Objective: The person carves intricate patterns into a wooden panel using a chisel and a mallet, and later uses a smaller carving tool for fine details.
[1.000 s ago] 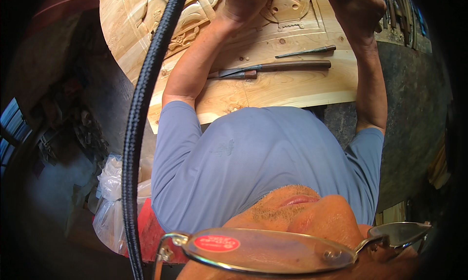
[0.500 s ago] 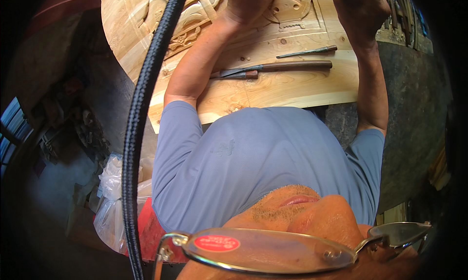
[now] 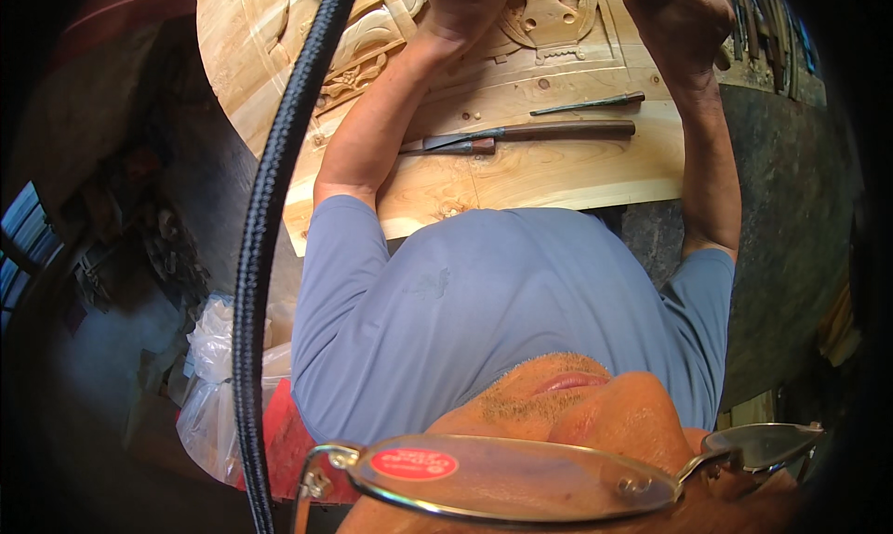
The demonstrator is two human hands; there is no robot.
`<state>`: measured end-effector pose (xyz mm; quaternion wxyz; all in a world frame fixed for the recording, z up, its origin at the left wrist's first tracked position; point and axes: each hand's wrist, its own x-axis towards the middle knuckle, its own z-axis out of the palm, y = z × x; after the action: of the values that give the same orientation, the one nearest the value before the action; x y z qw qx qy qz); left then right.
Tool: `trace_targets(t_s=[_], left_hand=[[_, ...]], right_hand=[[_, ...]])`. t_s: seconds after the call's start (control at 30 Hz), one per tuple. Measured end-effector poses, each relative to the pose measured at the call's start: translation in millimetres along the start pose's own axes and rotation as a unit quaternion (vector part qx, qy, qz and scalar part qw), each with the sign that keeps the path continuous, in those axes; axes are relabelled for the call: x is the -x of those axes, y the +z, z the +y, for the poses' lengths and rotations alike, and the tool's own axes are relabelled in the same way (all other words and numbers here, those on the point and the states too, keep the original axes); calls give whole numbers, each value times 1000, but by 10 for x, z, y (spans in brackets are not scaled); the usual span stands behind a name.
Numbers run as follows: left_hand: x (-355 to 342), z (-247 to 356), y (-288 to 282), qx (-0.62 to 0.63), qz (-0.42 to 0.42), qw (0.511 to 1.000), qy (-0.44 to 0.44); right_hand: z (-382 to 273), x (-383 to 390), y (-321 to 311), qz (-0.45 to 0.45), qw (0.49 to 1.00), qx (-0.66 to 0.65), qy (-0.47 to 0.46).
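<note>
My left hand is over the carved wooden panel and is cut off by the upper edge. It looks closed, but what its fingers hold is out of view. To its right, my right hand is curled in a fist round a brown handle, whose short end shows beside the wrist. The rest of that tool is hidden. Between my forearms lie a long brown-handled chisel, a shorter one partly beneath it, and a thin dark chisel. A round carved relief shows between my hands.
Several carving tools lie side by side at the far right. A black braided cable crosses the view on the left. Clear plastic bags and a red surface are at lower left.
My right hand has shifted slightly left and down, and the handle end now shows beside its wrist. The left hand has edged up and left. The chisels lie as before.
</note>
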<state>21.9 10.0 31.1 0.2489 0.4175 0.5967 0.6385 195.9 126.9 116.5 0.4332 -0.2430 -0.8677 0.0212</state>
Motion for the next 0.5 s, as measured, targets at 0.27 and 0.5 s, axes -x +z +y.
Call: trace_targets(t_s=[0.27, 0.5], left_hand=[[10, -35, 36, -69, 20, 996, 48], [4, 74, -38, -205, -12, 977, 65]], right_hand=[[-5, -2, 6, -22, 999, -21, 11], [269, -6, 145, 35, 979, -196, 37]])
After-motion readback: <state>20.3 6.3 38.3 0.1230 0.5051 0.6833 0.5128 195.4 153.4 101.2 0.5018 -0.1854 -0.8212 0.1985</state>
